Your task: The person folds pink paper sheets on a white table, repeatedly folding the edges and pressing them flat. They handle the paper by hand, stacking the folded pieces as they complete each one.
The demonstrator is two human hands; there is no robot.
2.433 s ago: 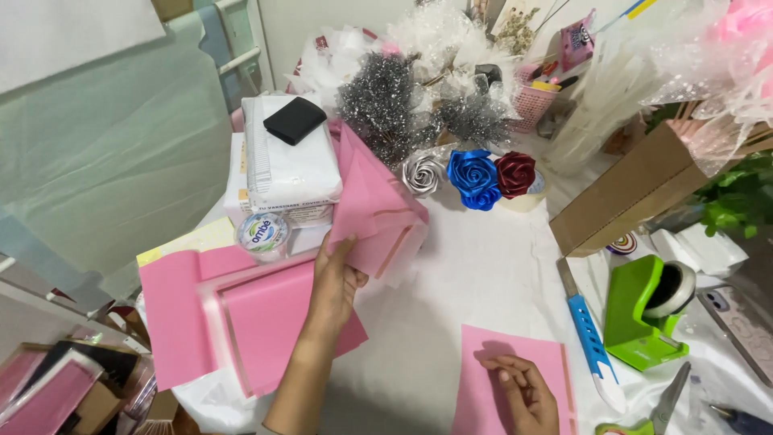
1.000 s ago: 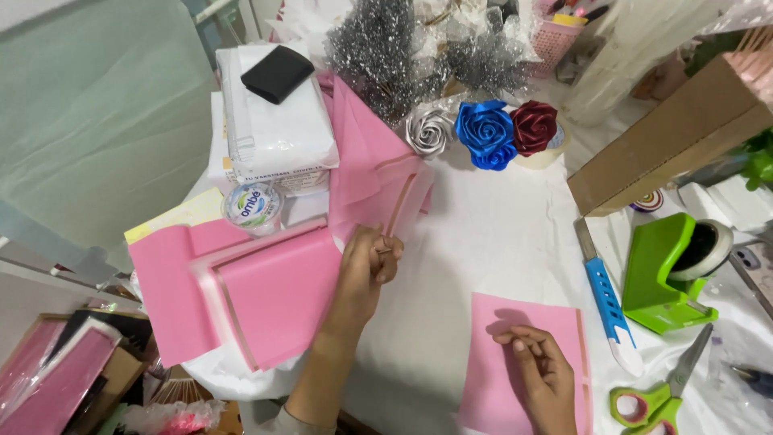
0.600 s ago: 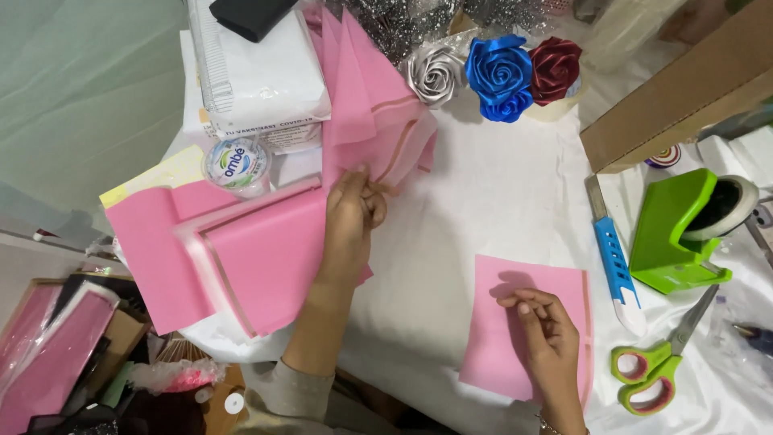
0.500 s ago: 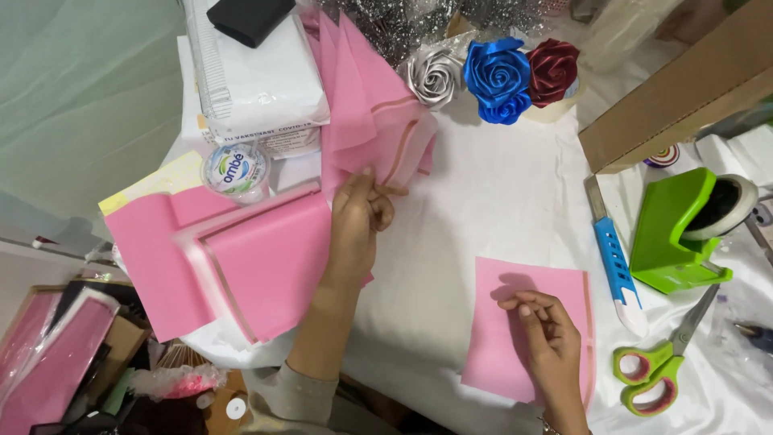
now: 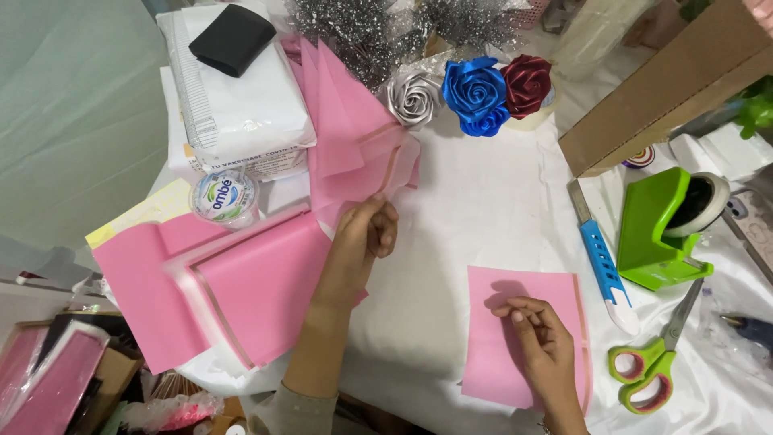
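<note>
While pinched, thin pink sheets (image 5: 354, 137).

Matt pink paper sheet (image 5: 527, 338) lies on smooth white cloth (image 5: 475, 217); the folded pink sheets (image 5: 354, 145) look translucent (gold-edged). The satin roses (image 5: 475, 93) shine, the green tape dispenser (image 5: 656, 234) is glossy plastic

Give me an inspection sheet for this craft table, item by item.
Surface: white cloth-covered table.
Job's things: left hand pinches pink translucent wrapping sheets; right hand presses flat pink paper square.
Clutter: silver, blue and red ribbon roses, green tape dispenser, blue utility knife, green scissors.
Fingers: both bare.
Cables: nothing seen.
Surroundings: cardboard box.
</note>
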